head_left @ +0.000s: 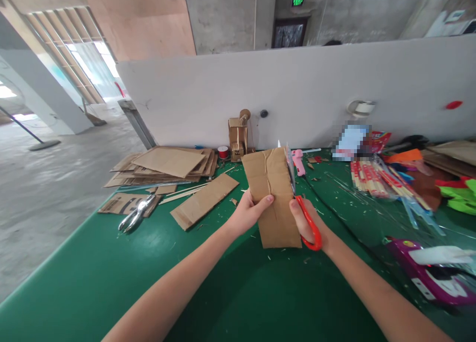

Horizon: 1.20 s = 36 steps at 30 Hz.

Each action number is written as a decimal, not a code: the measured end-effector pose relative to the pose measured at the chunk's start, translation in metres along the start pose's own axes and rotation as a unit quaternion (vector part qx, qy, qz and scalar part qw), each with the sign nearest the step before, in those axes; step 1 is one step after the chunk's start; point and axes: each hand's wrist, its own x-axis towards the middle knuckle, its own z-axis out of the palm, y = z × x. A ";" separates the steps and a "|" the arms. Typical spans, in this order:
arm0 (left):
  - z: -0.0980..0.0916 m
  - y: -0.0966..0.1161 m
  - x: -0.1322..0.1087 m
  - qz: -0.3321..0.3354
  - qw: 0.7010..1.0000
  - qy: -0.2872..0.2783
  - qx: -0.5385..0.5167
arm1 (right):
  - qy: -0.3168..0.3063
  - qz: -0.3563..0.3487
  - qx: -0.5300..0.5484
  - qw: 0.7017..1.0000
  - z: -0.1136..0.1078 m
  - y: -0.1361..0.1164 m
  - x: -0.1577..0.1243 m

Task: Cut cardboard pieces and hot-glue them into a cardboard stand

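Holding, two hands, both occupied: one left hand (250, 214), thumb on the near face of one creased cardboard piece (273, 198), raised over one green table (238, 302); one right hand (307, 222), closed around the handles of one pair of red-handled scissors (314, 235), blades along the cardboard's right edge and partly hidden by it. Left side: one flat cardboard strip (204, 201); one stack of cardboard sheets (167, 161), number not tellable; one silver hand tool (137, 213), resting on one printed offcut (111, 203); several thin sticks (182, 193). Behind: one cardboard model (238, 140), one red spool (223, 152). Right side: one pink glue gun (298, 162), just beside the blades; one dark cable (334, 213), crossing the tabletop near the right forearm; one group of red-and-white packets (366, 178), count unclear; one purple-and-white appliance (427, 272), well apart from the cardboard
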 end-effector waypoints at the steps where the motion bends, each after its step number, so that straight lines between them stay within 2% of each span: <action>1: 0.001 0.001 0.000 0.001 1.000 0.001 0.004 | 0.004 0.004 0.002 1.000 0.000 0.000 0.000; 9: 0.000 0.000 0.000 -0.005 1.000 0.005 0.002 | 0.028 -0.001 -0.004 1.000 0.001 -0.003 -0.003; 14: -0.001 0.000 0.000 -0.010 1.000 0.015 -0.013 | 0.014 0.009 0.005 1.000 0.002 -0.003 -0.003; 20: -0.004 0.004 -0.001 -0.023 1.000 0.002 -0.012 | 0.030 0.026 -0.012 0.999 0.003 -0.007 -0.001; 24: -0.007 0.005 -0.001 -0.027 0.999 0.030 -0.007 | 0.034 0.022 -0.023 0.999 0.004 -0.007 -0.001; 31: -0.027 0.017 0.010 0.016 0.993 0.113 0.032 | 0.040 0.073 0.061 0.995 0.007 0.001 -0.003; 33: -0.034 0.024 0.013 0.014 0.991 0.117 0.068 | 0.026 0.078 0.076 0.994 0.006 0.001 -0.003; 36: -0.044 0.037 0.016 0.002 0.988 0.088 0.124 | 0.002 0.080 0.109 0.991 0.005 0.004 -0.004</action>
